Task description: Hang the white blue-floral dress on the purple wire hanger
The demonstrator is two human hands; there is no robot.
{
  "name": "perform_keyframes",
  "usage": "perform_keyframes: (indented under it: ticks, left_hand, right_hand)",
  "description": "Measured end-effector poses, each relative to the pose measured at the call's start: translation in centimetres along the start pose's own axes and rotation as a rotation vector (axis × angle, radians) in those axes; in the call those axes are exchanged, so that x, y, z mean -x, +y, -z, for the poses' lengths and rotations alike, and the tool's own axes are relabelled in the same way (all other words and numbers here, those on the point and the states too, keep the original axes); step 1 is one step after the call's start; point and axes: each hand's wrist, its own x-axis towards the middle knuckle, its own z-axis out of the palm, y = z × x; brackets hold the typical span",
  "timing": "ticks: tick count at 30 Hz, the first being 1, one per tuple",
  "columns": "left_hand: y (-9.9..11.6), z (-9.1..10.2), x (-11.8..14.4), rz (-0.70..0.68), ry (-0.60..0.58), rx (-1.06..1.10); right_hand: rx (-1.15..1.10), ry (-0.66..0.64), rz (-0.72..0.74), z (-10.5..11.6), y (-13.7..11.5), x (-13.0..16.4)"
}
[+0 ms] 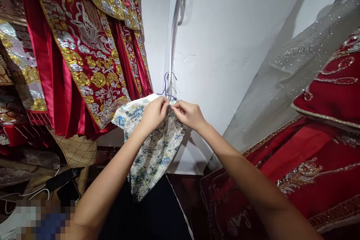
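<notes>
A white garment with a blue floral print (pixel 152 146) hangs in front of me on a thin purple hanger (pixel 165 84). My left hand (pixel 156 110) pinches the garment near its neckline, just below the hanger. Close beside it on the right, my right hand (pixel 189 113) has its thumb and fingertips closed at the same neckline. The fingertips of both hands nearly meet there. Any small fastening between them is too small to make out. The lower part of the garment hangs down freely between my forearms.
Red robes with gold and silver embroidery (pixel 95 45) hang at the left. On the right are a sheer sparkling fabric (pixel 281 67) and a red beaded garment (pixel 332 131). A white wall (pixel 219 18) stands behind. A dark phone (pixel 67 191) and white cables lie at lower left.
</notes>
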Motion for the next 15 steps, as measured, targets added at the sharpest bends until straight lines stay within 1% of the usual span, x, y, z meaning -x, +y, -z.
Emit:
perform_keyframes:
  ticks: [2, 7, 11, 15]
  left_hand:
    - [0.1, -0.1, 0.0, 0.001, 0.03, 0.0]
    - [0.6, -0.3, 0.1, -0.001, 0.102, 0.03]
    - [0.6, -0.3, 0.2, 0.01, 0.131, 0.07]
    - [0.4, -0.1, 0.4, 0.02, 0.14, 0.079]
  right_hand:
    - [0.011, 0.04, -0.015, -0.7, -0.2, 0.5]
    - [-0.004, 0.161, -0.117, -2.8, -0.6, 1.2]
    - [-0.005, 0.163, -0.141, -4.1, -0.6, 1.5]
    - [0.043, 0.134, -0.15, -4.7, -0.6, 1.8]
